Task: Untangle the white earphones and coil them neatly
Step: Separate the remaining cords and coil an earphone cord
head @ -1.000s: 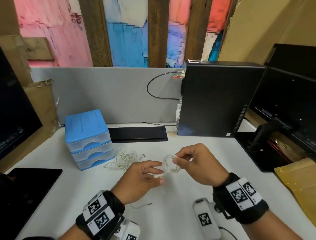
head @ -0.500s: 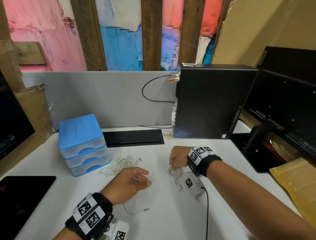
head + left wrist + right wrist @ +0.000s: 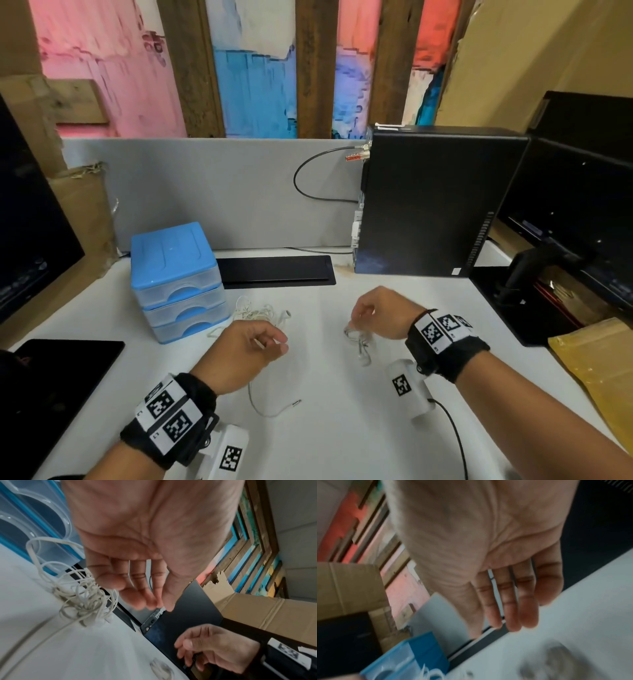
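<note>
Coiled earphones [image 3: 358, 337] on desk [image 3: 342, 428], both hands [image 3: 239, 353] [image 3: 380, 313] above — loose fingers [image 3: 132, 588]; tangled earphones [image 3: 255, 313] apart

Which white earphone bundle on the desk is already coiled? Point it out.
The small coiled white earphones lying under the right hand. The tangled white earphones beside the blue plastic drawer unit are a loose knot.

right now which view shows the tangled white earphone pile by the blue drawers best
The left wrist view: the tangled earphones fill its left side, individual loops sharp, just beside the left hand. The head view shows them small, partly behind that hand. The right wrist view is blurred and catches only a sliver of white cable near the blue drawers.
</note>
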